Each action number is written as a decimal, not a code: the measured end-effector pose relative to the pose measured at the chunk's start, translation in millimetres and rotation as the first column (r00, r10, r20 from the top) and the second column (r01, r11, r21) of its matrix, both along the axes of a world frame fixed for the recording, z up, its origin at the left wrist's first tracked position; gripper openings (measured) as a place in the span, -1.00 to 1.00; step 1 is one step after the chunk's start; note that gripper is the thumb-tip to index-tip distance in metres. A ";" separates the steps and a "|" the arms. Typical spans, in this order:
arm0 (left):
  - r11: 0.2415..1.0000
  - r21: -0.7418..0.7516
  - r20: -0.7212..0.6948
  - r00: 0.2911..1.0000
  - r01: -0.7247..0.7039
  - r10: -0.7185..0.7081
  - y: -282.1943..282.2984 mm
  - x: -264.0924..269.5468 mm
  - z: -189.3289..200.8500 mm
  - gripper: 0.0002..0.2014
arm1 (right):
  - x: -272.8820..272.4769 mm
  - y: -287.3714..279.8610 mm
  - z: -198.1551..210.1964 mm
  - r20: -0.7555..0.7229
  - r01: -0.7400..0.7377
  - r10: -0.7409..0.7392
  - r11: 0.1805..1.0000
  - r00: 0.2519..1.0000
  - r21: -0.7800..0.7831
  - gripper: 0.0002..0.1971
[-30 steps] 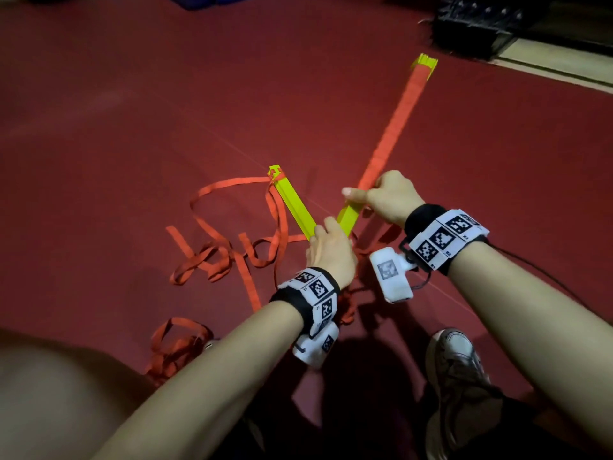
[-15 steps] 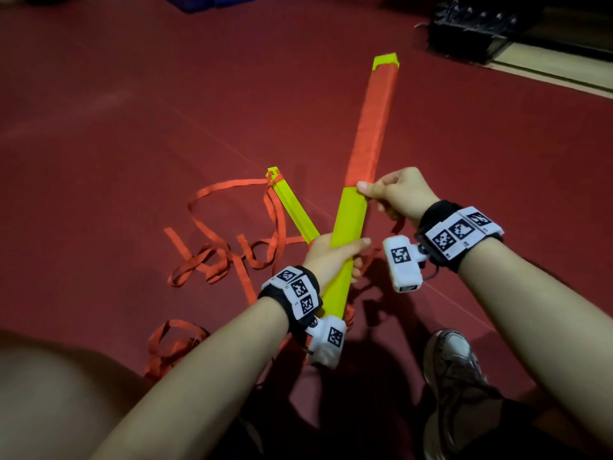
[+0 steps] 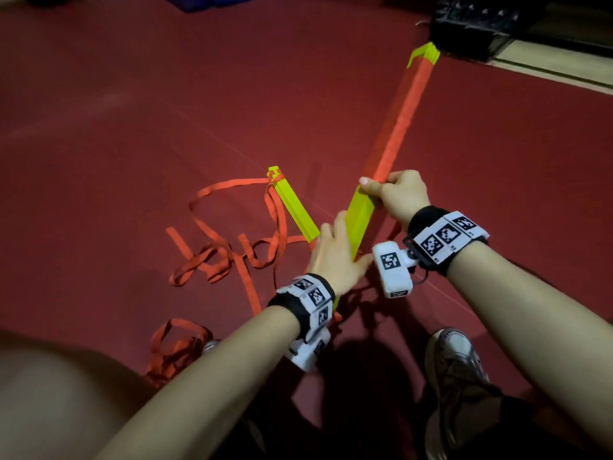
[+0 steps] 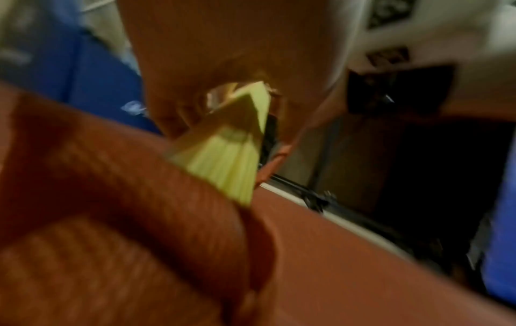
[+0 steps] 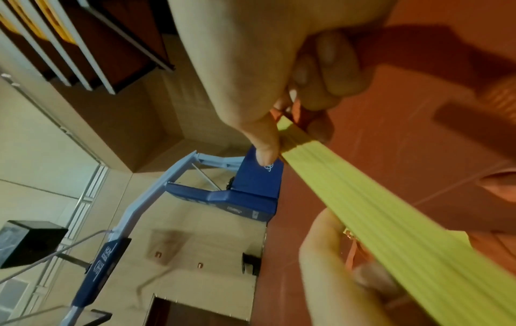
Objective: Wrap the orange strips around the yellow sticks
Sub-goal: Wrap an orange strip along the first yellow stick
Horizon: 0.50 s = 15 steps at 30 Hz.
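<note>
I hold a long yellow stick (image 3: pixel 360 214) slanting up to the far right; an orange strip (image 3: pixel 401 117) wraps its upper part, leaving the tip bare. My right hand (image 3: pixel 396 194) grips the stick at the wrap's lower edge, thumb (image 5: pixel 265 141) pressed on the yellow face (image 5: pixel 363 198). My left hand (image 3: pixel 335 255) grips the bare lower part, fingers curled round it; the left wrist view is blurred and shows the stick (image 4: pixel 229 158) over a finger. A second yellow stick (image 3: pixel 295 207) lies on the floor at left, orange strip tied at its far end.
Loose orange strips (image 3: pixel 212 257) loop over the red floor left of my hands, with another bunch (image 3: pixel 175 346) near my knee (image 3: pixel 49 400). My shoe (image 3: pixel 457 370) is at lower right. A black box (image 3: pixel 471 24) stands beyond the stick's tip, beside a pale floor edge (image 3: pixel 564 64).
Half a second ago the held stick had swung left and turned on its axis; it is now back to the right. My left hand shifted from under the stick to over it.
</note>
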<state>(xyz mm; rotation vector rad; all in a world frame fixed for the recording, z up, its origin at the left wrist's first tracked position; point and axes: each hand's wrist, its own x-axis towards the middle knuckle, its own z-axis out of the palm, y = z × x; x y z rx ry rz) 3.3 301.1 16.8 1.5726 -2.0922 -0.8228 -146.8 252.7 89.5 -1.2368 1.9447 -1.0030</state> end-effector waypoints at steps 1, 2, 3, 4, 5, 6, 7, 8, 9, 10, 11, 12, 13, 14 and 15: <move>0.996 0.083 -0.179 0.983 -0.019 0.034 -2.4 1.3 3.4 -0.20 | -2.6 -0.9 -0.6 0.034 -0.006 0.006 1.000 0.999 -0.003 -0.62; 0.981 0.186 -0.329 0.938 -0.048 0.109 -5.5 3.1 4.2 -0.29 | -4.3 -1.2 -0.5 0.075 -0.029 0.030 1.000 0.997 -0.009 -0.61; 0.952 0.305 -0.454 0.872 -0.041 0.183 -5.5 5.4 8.9 -0.41 | -5.3 0.1 0.6 0.122 -0.066 0.068 0.998 0.990 -0.023 -0.59; 0.912 0.410 -0.558 0.792 0.006 0.246 -5.7 7.4 12.5 -0.54 | -5.3 2.0 2.6 0.173 -0.109 0.115 0.993 0.978 -0.045 -0.56; 0.876 0.478 -0.623 0.727 0.059 0.290 -6.2 9.2 17.0 -0.64 | -3.9 4.4 5.2 0.214 -0.155 0.165 0.986 0.963 -0.066 -0.55; 0.862 0.495 -0.668 0.683 0.110 0.296 -8.6 11.1 20.7 -0.65 | -1.8 7.9 9.5 0.240 -0.208 0.222 0.975 0.945 -0.082 -0.57; 0.864 0.480 -0.709 0.646 0.150 0.282 -10.7 12.6 25.5 -0.62 | 0.6 11.5 13.5 0.259 -0.264 0.280 0.960 0.924 -0.094 -0.60; 0.878 0.445 -0.748 0.613 0.177 0.255 -14.3 13.5 29.1 -0.61 | 2.9 13.6 16.0 0.278 -0.321 0.334 0.942 0.900 -0.095 -0.64; 0.895 0.407 -0.776 0.587 0.185 0.231 -17.4 14.1 34.2 -0.66 | 5.6 15.3 17.6 0.299 -0.380 0.388 0.921 0.872 -0.088 -0.70; 0.907 0.382 -0.790 0.571 0.176 0.222 -20.7 14.8 36.5 -0.74 | 7.7 16.2 18.4 0.309 -0.436 0.436 0.897 0.846 -0.073 -0.73; 0.914 0.372 -0.798 0.560 0.163 0.225 -21.2 15.8 42.4 -0.82 | 9.1 16.4 18.9 0.303 -0.483 0.475 0.874 0.826 -0.054 -0.72; 0.921 0.367 -0.795 0.559 0.132 0.236 -23.7 17.7 41.9 -0.87 | 9.7 14.8 19.3 0.284 -0.512 0.498 0.859 0.819 -0.029 -0.71; 0.926 0.360 -0.797 0.555 0.114 0.241 -24.9 19.8 42.8 -0.90 | 9.4 13.0 20.1 0.262 -0.526 0.509 0.850 0.820 -0.004 -0.75; 0.932 0.350 -0.794 0.557 0.093 0.243 -26.1 22.2 40.3 -0.90 | 9.3 12.5 22.7 0.231 -0.521 0.502 0.853 0.833 0.024 -0.82; 0.936 0.345 -0.787 0.563 0.066 0.251 -27.3 24.7 38.1 -0.89 | 7.7 10.4 24.3 0.167 -0.499 0.485 0.865 0.858 0.049 -0.88</move>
